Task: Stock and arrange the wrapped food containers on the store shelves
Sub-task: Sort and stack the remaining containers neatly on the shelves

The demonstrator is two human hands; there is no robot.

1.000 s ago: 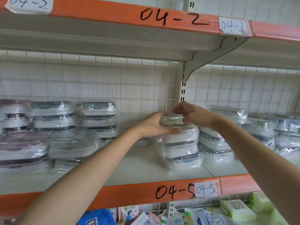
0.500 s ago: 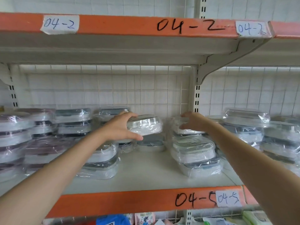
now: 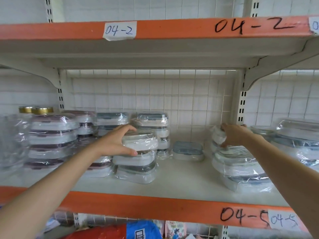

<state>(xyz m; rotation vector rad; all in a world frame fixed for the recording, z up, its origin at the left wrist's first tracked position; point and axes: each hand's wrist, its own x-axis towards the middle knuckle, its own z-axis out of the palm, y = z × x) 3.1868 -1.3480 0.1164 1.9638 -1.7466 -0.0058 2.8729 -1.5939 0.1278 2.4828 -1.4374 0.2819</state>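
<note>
Both hands on wrapped containers, shelf 04-5

Left hand (image 3: 114,143) grips the top wrapped container (image 3: 140,141) of a stack; right hand (image 3: 233,135) apparently curls round another container (image 3: 218,136), partly hidden.

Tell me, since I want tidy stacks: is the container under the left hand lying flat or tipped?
Flat. The top container sits level on its stack, lid up, with the left hand gripping its near side.

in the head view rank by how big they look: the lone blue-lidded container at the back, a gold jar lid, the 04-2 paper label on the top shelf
1. 04-2 paper label and lone blue-lidded container: they look alike, and the container stands farther back, so unsure.
2. Gold jar lid: clearly smallest.
</note>
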